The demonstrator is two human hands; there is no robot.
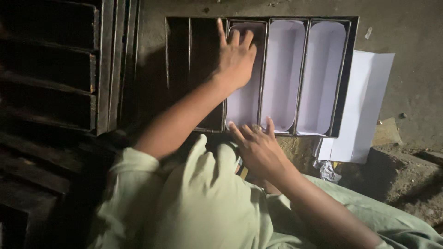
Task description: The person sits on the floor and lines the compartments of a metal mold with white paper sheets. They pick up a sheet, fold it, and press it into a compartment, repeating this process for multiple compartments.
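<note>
You are in a small bakery workshop, working low on the ground. A dark metal strap of joined loaf tins (350,69) lies on the rough, stained concrete floor (406,27), three of its compartments lined with white paper (282,74). More blackened tin sets (50,69) are stacked at the left, and spare paper sheets (364,106) lie beside the tins. The light is dim, the ground gritty and broken at the right
</note>
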